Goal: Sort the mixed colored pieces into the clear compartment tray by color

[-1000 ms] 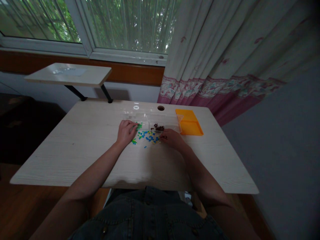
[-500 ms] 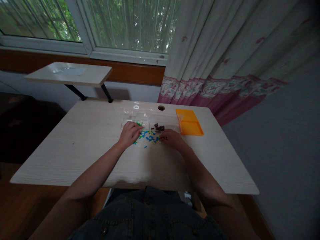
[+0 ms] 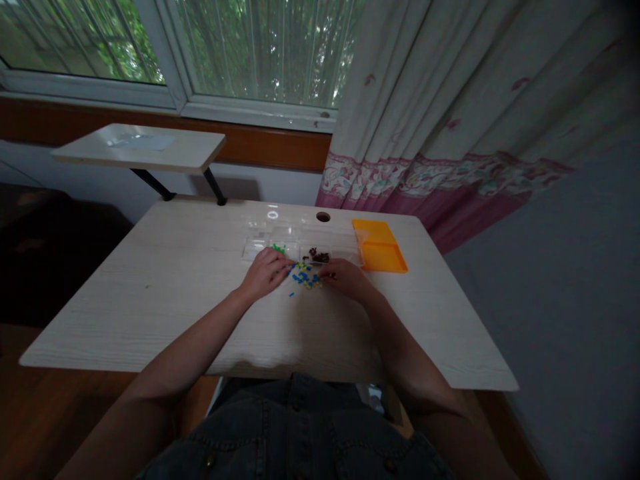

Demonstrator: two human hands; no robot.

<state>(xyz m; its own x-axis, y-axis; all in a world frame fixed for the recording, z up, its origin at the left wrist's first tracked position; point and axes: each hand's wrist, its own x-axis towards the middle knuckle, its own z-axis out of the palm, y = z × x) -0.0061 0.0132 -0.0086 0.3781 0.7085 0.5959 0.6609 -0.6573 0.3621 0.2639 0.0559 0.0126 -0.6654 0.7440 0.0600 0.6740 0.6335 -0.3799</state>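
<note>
A loose pile of small blue and yellow pieces [image 3: 306, 277] lies on the table between my hands. My left hand [image 3: 265, 273] rests at the pile's left edge, its fingers bent together with the tips among the pieces; what they pinch, if anything, is too small to make out. On the right side, my right hand [image 3: 346, 277] is closed, with small dark brown pieces [image 3: 333, 275] showing at its fingers. Just beyond both hands stands a clear plastic compartment box [image 3: 253, 248]. Green pieces [image 3: 278, 248] sit in one compartment and dark brown pieces [image 3: 320, 256] in another.
An orange two-part tray [image 3: 383, 247] lies right of the clear box. Behind the box is a round hole [image 3: 323, 217] in the pale wooden table [image 3: 165, 267]. A small raised shelf [image 3: 190, 148] stands at the back left, below the window. A curtain [image 3: 410, 133] hangs behind.
My left hand has moved right and slightly nearer me, from beside the green pieces' compartment to the pile's left edge. My right hand stays almost where it was.
</note>
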